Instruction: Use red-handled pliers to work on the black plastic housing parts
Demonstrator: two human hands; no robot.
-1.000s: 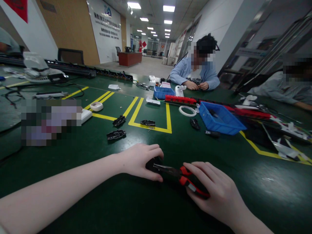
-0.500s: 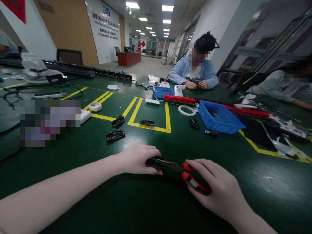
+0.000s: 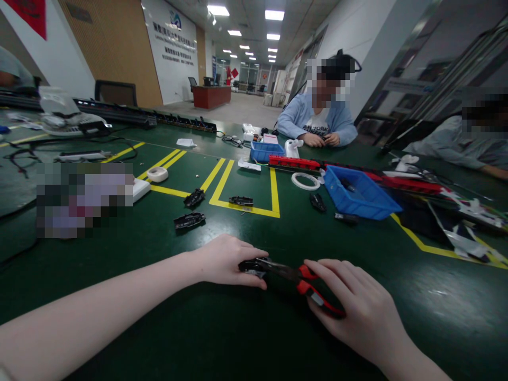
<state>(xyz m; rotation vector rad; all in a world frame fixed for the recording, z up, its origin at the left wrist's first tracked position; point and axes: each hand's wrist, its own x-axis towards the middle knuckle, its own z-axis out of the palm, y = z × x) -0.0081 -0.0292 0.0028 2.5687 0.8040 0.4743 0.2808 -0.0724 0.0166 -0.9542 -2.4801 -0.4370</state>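
Observation:
Between the thumb and fingers of my left hand (image 3: 228,260) is a small black plastic part (image 3: 254,266), partly covered by the fingers. My right hand (image 3: 363,307) is wrapped around the red-and-black handles of a pair of pliers (image 3: 305,279). The plier jaws point left and reach the black part's right end; whether they grip it I cannot tell. Beyond my left hand lie similar black parts, one at the left (image 3: 189,221), another behind it (image 3: 194,198) and a third (image 3: 241,201) by the yellow tape.
A blue bin (image 3: 359,193) stands right of centre, with black pieces (image 3: 317,202) beside it. A smaller blue bin (image 3: 266,151), a white ring (image 3: 305,181) and a tape roll (image 3: 157,174) lie farther back. A co-worker in a blue shirt (image 3: 289,119) sits across the green table (image 3: 159,328).
The black part has tilted slightly in my left hand, showing a lighter underside. Both hands keep nearly the same place, and the whole view has shifted a little.

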